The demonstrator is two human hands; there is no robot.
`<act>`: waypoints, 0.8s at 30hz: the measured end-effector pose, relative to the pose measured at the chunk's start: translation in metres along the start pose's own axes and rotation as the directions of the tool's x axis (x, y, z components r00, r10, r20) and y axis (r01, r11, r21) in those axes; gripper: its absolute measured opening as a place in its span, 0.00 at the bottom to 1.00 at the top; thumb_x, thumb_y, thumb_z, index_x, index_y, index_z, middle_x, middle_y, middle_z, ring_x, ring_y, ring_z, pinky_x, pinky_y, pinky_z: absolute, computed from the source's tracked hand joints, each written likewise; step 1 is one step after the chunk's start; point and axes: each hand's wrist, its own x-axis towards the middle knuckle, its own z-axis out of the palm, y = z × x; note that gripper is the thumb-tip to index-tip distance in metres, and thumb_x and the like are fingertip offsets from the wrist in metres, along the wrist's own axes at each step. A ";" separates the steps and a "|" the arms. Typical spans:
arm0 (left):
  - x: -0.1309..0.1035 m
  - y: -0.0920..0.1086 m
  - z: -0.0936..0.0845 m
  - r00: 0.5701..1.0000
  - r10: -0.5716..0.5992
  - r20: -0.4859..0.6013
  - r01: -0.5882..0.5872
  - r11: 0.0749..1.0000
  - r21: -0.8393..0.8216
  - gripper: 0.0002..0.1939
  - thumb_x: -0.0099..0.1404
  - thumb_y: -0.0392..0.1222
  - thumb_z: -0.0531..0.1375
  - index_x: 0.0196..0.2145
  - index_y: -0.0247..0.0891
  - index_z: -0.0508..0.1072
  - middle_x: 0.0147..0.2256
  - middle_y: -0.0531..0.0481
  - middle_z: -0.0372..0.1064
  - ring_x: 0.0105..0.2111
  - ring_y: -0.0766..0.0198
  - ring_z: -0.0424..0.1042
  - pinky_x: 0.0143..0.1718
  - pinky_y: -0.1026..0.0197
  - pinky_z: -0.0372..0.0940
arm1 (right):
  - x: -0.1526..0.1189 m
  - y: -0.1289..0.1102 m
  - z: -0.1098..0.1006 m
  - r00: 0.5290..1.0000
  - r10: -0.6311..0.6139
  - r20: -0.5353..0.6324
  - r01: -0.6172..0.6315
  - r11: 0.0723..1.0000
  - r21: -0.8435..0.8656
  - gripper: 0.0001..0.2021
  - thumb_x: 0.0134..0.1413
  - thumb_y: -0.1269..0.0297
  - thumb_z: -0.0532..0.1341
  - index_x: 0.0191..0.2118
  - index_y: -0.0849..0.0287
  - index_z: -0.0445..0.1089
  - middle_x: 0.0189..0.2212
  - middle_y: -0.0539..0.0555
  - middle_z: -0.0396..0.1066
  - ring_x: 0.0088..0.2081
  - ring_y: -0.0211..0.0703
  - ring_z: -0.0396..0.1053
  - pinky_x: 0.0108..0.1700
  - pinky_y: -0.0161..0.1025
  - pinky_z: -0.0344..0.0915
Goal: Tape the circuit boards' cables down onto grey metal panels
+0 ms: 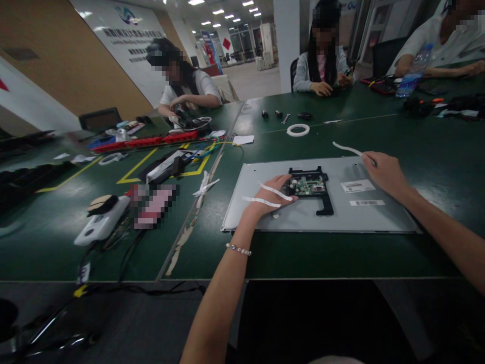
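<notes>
A flat grey panel (250, 177) lies on the green table. On its middle sits a black bracket (325, 205) around a green circuit board (308, 186). My left hand (271, 196) rests on the panel, its fingers at the bracket's left side; two white tape strips (276, 191) stick to the back of it. What these fingers hold, if anything, is hidden. Over the panel's right back part, my right hand (382, 172) is closed in a pinch on a white tape strip (346, 148), whose free end points left. Two white labels (357, 186) are on the panel's right part.
Behind the panel are a tape roll (298, 130), a wrench (285, 119) and small black parts. To the left lie a white power strip (102, 222), a pink item (155, 206), cables and crumpled tape (205, 185). Three people sit across the table; a bottle (415, 71) stands back right.
</notes>
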 end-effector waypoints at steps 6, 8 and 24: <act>-0.006 -0.005 0.000 0.992 -0.129 0.005 0.128 0.987 0.099 0.40 0.58 0.61 0.59 0.61 0.39 0.54 0.62 0.37 0.54 0.62 0.47 0.53 0.60 0.41 0.48 | -0.003 0.000 0.005 0.995 0.032 0.091 -0.040 0.996 0.078 0.28 0.64 0.51 0.41 0.60 0.61 0.59 0.50 0.61 0.67 0.50 0.52 0.66 0.53 0.48 0.61; -0.006 -0.005 0.000 0.991 -0.132 0.030 0.128 0.987 0.096 0.40 0.58 0.61 0.59 0.62 0.40 0.54 0.62 0.37 0.52 0.63 0.48 0.51 0.61 0.39 0.46 | -0.004 0.001 0.006 0.988 0.029 0.150 -0.040 0.997 0.070 0.30 0.64 0.49 0.41 0.64 0.61 0.54 0.52 0.62 0.66 0.51 0.54 0.65 0.54 0.50 0.60; -0.007 0.006 0.008 0.990 -0.140 0.021 0.127 0.941 0.313 0.36 0.63 0.62 0.52 0.62 0.38 0.55 0.62 0.37 0.53 0.62 0.48 0.52 0.60 0.43 0.50 | 0.002 0.012 0.014 0.975 0.004 0.222 -0.010 1.000 0.026 0.31 0.64 0.48 0.41 0.64 0.63 0.55 0.57 0.63 0.59 0.55 0.53 0.61 0.58 0.47 0.56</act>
